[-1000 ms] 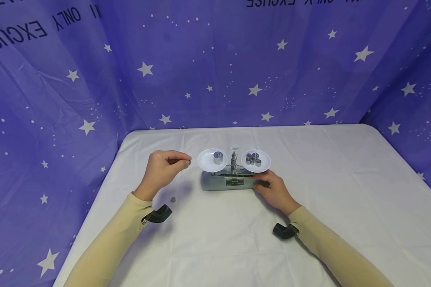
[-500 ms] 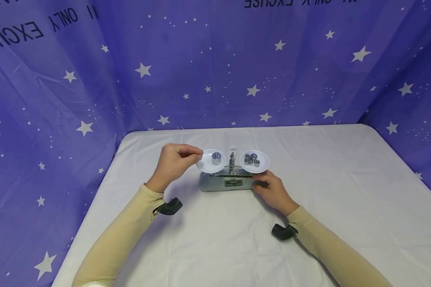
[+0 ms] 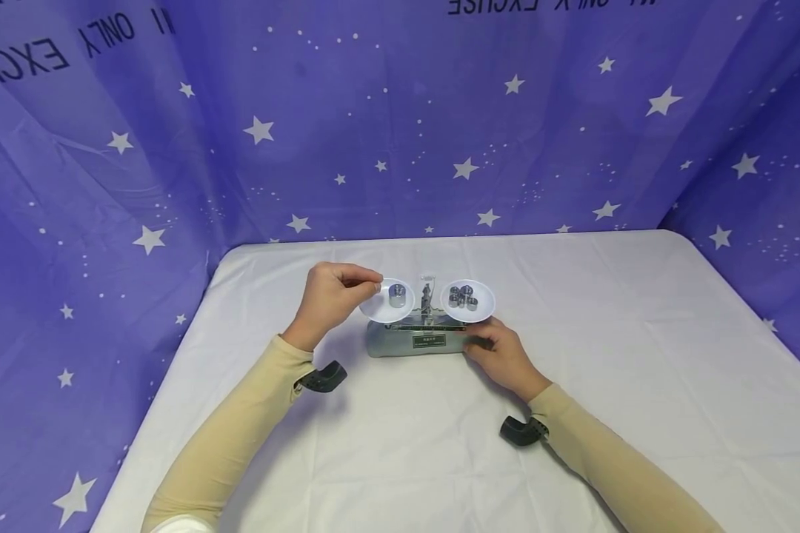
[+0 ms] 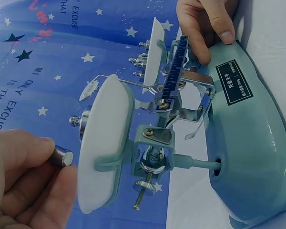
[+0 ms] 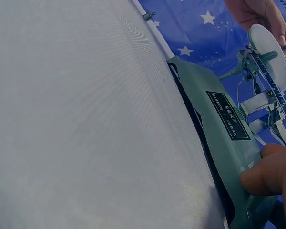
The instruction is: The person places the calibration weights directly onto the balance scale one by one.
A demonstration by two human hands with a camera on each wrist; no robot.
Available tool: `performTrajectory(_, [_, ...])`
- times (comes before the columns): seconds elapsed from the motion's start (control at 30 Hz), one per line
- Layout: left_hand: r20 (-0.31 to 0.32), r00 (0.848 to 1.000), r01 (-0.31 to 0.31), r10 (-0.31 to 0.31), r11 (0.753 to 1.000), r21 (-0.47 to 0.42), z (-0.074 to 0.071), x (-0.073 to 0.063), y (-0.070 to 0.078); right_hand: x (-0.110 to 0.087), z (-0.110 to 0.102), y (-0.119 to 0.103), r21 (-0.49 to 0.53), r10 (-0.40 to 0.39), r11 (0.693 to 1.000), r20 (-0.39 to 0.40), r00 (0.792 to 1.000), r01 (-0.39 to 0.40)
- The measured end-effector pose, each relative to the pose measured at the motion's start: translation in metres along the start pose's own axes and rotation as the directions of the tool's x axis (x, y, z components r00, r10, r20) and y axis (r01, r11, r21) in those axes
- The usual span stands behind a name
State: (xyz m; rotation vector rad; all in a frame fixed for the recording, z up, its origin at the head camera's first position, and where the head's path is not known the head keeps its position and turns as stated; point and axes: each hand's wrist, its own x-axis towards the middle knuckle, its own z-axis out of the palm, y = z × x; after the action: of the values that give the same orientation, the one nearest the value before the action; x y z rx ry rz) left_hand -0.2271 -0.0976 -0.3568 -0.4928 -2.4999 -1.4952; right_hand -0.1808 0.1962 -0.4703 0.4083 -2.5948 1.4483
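My left hand [image 3: 333, 300] pinches a small metal balance weight [image 4: 62, 156] between thumb and fingertips, just beside the left pan [image 3: 375, 309] of a balance scale. In that pan stands one larger cylindrical weight [image 3: 397, 297]. Several smaller weights [image 3: 463, 297] are grouped in the right pan [image 3: 485, 305]. The green scale base [image 4: 257, 129] rests on the table with a black label on its front. My right hand [image 3: 504, 357] grips the base's right end, its thumb [image 5: 262, 179] on the front face. The fingers behind the base are partly hidden.
A white cloth [image 3: 400, 444] covers the table. A purple star-printed curtain [image 3: 347, 111] hangs behind and to the sides. Each wrist carries a black camera mount [image 3: 324, 377]. The balance beam and its thin screw rods stick out between the pans.
My left hand has moved right and slightly up, from left of the scale to the left pan's edge, carrying the weight. The right hand keeps its grip on the base.
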Motion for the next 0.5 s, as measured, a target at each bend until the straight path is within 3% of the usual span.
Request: performTrajectory(0.5, [-0.003,1.000,0.009,-0.009,1.000,0.011,0.0029,0.0049,-0.0044,0.0004,0.0005,-0.0002,-0.022,0.003,1.000,-0.015,1.000,-0.004])
